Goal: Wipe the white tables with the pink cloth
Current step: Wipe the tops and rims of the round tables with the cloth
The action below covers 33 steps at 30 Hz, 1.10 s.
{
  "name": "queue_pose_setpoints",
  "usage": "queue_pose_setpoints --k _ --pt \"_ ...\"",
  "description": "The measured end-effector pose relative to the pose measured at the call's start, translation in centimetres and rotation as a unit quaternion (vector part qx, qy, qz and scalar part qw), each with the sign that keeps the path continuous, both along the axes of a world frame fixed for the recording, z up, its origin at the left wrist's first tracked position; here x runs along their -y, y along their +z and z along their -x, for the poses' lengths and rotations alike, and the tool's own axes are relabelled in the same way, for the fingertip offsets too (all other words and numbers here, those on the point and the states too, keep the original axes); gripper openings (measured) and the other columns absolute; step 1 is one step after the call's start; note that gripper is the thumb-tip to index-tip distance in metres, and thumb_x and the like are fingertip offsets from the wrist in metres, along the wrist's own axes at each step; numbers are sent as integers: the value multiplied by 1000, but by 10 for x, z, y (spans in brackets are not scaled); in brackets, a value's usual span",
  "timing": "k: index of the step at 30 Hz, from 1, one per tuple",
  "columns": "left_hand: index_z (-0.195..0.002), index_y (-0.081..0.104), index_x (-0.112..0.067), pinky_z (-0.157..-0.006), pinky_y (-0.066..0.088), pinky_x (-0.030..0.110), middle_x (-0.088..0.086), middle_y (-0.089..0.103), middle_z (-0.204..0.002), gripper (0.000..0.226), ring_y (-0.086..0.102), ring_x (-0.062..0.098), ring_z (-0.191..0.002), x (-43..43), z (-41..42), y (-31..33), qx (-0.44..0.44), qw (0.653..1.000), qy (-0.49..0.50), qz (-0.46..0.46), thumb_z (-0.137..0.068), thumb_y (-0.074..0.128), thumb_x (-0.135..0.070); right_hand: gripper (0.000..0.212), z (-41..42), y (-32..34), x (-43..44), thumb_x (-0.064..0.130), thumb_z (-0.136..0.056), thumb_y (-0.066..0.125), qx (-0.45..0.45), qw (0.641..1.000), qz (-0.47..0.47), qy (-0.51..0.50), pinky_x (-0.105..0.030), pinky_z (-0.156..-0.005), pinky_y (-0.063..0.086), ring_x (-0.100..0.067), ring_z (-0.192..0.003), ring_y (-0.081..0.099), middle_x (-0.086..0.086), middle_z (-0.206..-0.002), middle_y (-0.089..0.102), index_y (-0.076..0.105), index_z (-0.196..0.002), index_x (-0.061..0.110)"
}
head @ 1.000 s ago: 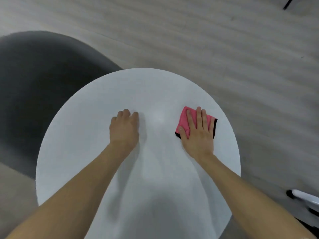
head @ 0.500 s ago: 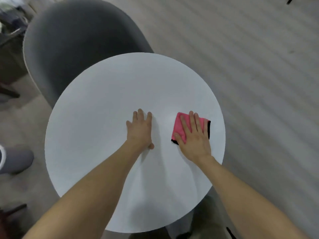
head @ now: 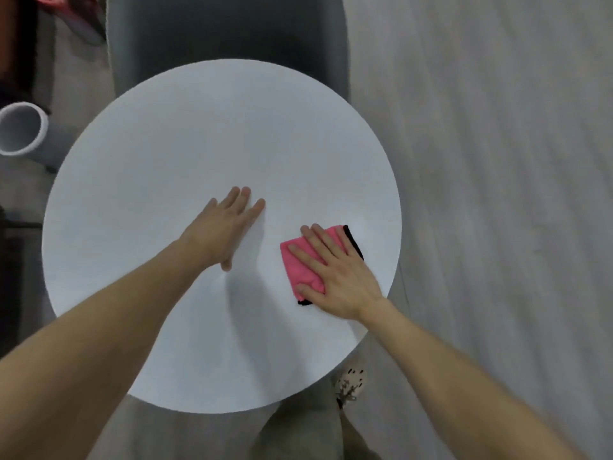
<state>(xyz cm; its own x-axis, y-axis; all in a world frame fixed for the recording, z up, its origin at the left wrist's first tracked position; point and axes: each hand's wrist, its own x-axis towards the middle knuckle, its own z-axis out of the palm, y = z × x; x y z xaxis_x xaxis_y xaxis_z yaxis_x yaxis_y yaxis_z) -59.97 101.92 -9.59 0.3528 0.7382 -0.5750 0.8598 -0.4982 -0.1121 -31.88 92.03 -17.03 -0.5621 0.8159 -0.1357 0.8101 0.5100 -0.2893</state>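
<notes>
On the white table (head: 185, 141), right hand (head: 345, 280) flat atop pink cloth (head: 300, 265) (black-edged), left hand (head: 222, 227) straight-fingered beside it.

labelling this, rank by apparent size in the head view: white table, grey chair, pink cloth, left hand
1. white round table
2. grey chair, partly hidden
3. left hand and pink cloth: alike, right hand covers part of it

Dark grey chair (head: 232, 31), pale wood-grain floor (head: 497, 161)
</notes>
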Motion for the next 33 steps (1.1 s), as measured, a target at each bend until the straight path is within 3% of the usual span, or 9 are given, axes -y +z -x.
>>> queue_pose_setpoints --k 9,15,19,22,25,27,30,32,33 --pt "-173 -3 -33 -136 8 50 3 -15 -181 156 -12 23 -168 0 3 7 52 993 92 49 -61 106 -29 77 -21 2 -223 73 -107 30 24 999 -22 -19 -55 -135 0 -17 -168 -6 2 -182 -1 11 -173 37" --pt "-172 -6 -37 -134 16 43 0 -14 -181 156 -7 20 -168 8 0 8 23 994 102 35 -62 105 -34 76 -28 9 -173 64 -111 29 24 999 -32 -5 -59 -134 -2 -25 -168 -9 -7 -182 -5 4 -174 28" --pt "-173 1 -31 -132 22 46 11 -3 -182 103 8 30 -169 34 -37 7 56 977 203 -35 -98 66 -2 79 -72 13 -133 63 -110 43 10 971 -1 239 -62 -133 6 -26 -168 -6 -6 -182 -2 12 -174 27" --pt "-168 38 -18 -123 36 55 22 29 -174 93 34 41 -159 62 -78 -3 111 924 345 -118 -85 67 11 80 -96 13 -206 67 -108 43 35 907 -18 420 -56 -135 2 -22 -168 -4 0 -182 -1 13 -173 33" --pt "-147 62 -8 -100 51 56 23 61 -143 80 60 46 -126 103 -125 -20 149 847 465 -208 -72 66 17 80 -89 13 -285 72 -107 37 36 921 -27 387 -58 -134 5 -20 -168 -4 2 -182 -1 8 -173 38" --pt "-136 68 -5 -89 51 50 20 64 -124 68 62 43 -107 133 -161 -25 138 800 530 -245 -72 64 18 79 -80 14 -309 72 -106 32 37 940 -24 338 -60 -133 6 -21 -168 -5 1 -182 -1 4 -172 40" --pt "-127 70 -4 -81 52 51 19 63 -113 55 61 43 -98 169 -219 -30 99 739 612 -264 -77 56 14 78 -77 12 -302 69 -107 29 38 951 -27 306 -59 -133 -1 -23 -168 -5 -3 -182 -3 6 -173 36" --pt "-132 68 -3 -85 53 55 21 64 -122 56 62 46 -105 190 -258 -34 87 698 669 -242 -82 46 6 76 -93 11 -279 68 -108 28 28 956 -27 290 -60 -133 -2 -27 -168 -3 -7 -182 -1 10 -173 32" --pt "-142 63 -3 -97 53 58 22 61 -139 59 60 47 -121 197 -275 -36 91 677 697 -217 -86 44 5 76 -106 10 -264 67 -109 27 26 957 -27 286 -62 -133 -1 -29 -168 -3 -9 -181 -1 11 -174 30"
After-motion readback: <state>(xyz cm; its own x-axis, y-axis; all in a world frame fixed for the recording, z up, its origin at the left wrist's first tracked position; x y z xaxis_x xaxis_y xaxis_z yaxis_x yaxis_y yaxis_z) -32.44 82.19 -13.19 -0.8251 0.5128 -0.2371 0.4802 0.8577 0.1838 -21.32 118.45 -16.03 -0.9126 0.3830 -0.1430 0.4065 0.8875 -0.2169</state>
